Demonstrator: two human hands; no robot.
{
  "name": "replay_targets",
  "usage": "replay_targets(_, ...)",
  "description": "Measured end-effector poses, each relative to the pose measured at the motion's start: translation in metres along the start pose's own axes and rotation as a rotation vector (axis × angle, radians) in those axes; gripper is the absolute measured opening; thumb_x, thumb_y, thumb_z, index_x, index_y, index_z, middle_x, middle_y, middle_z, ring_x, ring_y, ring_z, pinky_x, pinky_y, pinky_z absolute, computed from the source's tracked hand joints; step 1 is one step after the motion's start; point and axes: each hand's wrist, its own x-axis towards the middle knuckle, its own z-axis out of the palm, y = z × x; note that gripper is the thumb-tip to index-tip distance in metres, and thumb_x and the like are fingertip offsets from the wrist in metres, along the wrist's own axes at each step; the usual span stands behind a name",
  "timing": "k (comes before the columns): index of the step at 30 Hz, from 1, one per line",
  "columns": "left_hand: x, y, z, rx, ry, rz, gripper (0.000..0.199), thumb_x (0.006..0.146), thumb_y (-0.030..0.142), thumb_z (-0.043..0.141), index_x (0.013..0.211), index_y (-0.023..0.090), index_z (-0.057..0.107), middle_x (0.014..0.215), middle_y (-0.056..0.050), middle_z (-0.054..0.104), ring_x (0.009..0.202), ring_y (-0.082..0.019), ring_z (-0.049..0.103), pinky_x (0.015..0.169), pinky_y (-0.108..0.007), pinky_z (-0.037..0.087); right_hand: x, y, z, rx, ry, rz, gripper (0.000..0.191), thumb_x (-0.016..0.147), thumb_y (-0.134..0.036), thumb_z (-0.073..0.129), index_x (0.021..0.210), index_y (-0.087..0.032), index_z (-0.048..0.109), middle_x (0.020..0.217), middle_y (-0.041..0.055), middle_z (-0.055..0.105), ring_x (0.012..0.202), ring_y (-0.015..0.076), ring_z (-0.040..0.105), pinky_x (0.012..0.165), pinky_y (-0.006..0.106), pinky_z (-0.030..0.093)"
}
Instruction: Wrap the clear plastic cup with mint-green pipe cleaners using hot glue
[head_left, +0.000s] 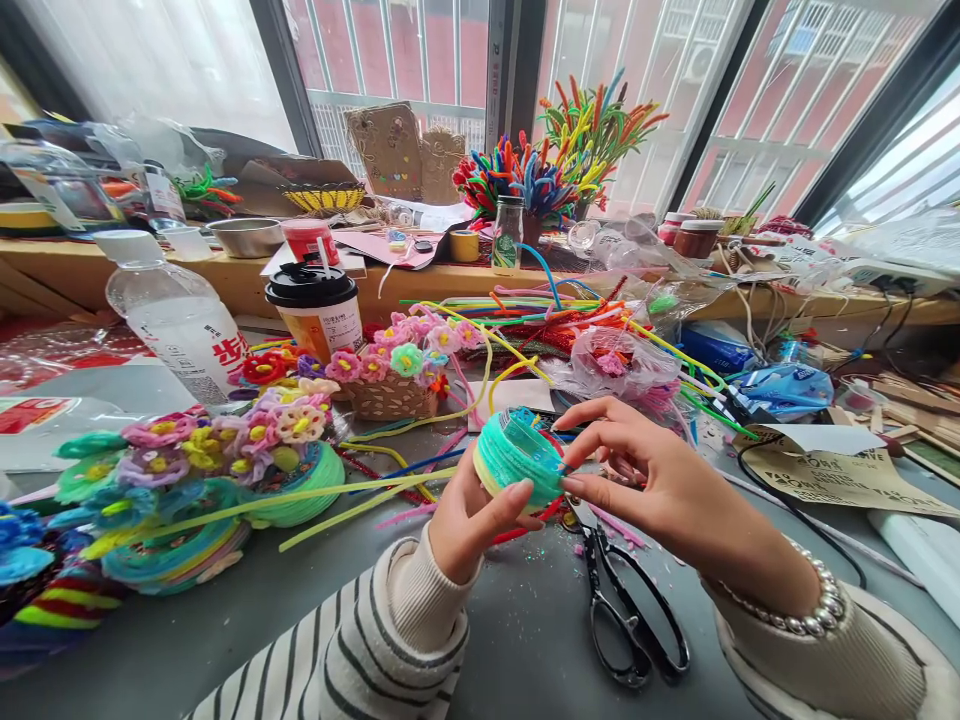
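A small clear plastic cup (517,455), wound with teal and pale yellow pipe cleaners, is tilted so that its open mouth faces up and to the right. My left hand (480,510) grips it from below, thumb across the front. At the right rim, the thumb and index finger of my right hand (630,460) pinch the edge; whether a pipe cleaner end is between them is hidden. Black-handled scissors (630,610) lie on the grey table just below my right hand. Two long yellow pipe cleaners (360,500) stretch left from behind my left hand.
Finished pipe-cleaner flower pots (217,480) crowd the left, near a water bottle (180,320) and a lidded drink cup (319,310). Loose pipe cleaners (525,310) pile up behind the hands. A brown paper bag (840,475) and a cable lie right. A wooden ledge (420,285) runs behind.
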Motion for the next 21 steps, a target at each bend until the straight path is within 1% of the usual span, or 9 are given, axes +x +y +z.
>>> replay_targets(3,-0.0003,0.0014,0.0018,-0.013,0.035,-0.013,0.069,0.056,0.037,0.075,0.114,0.016,0.045,0.1,-0.008,0.063,0.084,-0.023,0.064,0.06,-0.026,0.056,0.0008,0.0029,0.0012,0.019,0.04,0.002,0.009,0.074,-0.029,0.06,0.075,-0.02,0.063,0.105,0.0053,0.054,0.083,0.015,0.054,0.067,0.028,0.043)
replay_targets(5,-0.0002,0.0017,0.002,-0.021,0.038,-0.015,0.07,0.057,0.037,0.074,0.117,0.017,0.044,0.103,-0.008,0.062,0.084,-0.023,0.064,0.062,-0.027,0.056,0.0015,0.0045,0.0015,0.027,0.058,-0.002,0.01,0.073,-0.03,0.059,0.076,-0.02,0.063,0.105,0.0052,0.054,0.084,0.0154,0.054,0.068,0.029,0.043)
replay_targets(8,0.0003,0.0016,0.0016,-0.038,0.026,-0.023,0.072,0.06,0.038,0.073,0.122,0.02,0.043,0.108,-0.008,0.061,0.082,-0.022,0.065,0.062,-0.028,0.056,0.0026,0.0061,0.0013,0.032,0.075,-0.008,0.01,0.073,-0.029,0.06,0.076,-0.02,0.063,0.105,0.005,0.054,0.087,0.0161,0.053,0.071,0.029,0.042)
replay_targets(13,0.0018,0.0005,-0.0009,-0.043,0.012,-0.043,0.072,0.061,0.039,0.072,0.124,0.021,0.041,0.107,-0.007,0.061,0.08,-0.021,0.065,0.063,-0.029,0.056,0.0034,0.0069,0.0036,0.048,0.072,-0.011,0.008,0.073,-0.027,0.06,0.076,-0.02,0.062,0.106,0.0052,0.053,0.094,0.0168,0.052,0.074,0.029,0.042)
replay_targets(17,0.0033,-0.0014,-0.0037,-0.037,-0.02,-0.051,0.072,0.062,0.041,0.071,0.124,0.02,0.041,0.107,-0.009,0.062,0.08,-0.022,0.065,0.061,-0.028,0.056,0.0024,0.0057,0.0071,0.078,0.067,-0.066,0.007,0.073,-0.024,0.059,0.077,-0.019,0.06,0.107,0.006,0.052,0.097,0.0164,0.052,0.074,0.029,0.043)
replay_targets(21,0.0044,-0.0032,-0.005,-0.071,-0.044,-0.078,0.068,0.063,0.039,0.07,0.122,0.02,0.041,0.102,-0.006,0.063,0.079,-0.021,0.065,0.063,-0.031,0.057,0.0011,0.0032,0.0079,0.061,0.073,-0.1,0.006,0.073,-0.022,0.058,0.078,-0.018,0.059,0.109,0.0066,0.051,0.102,0.0165,0.05,0.08,0.03,0.041)
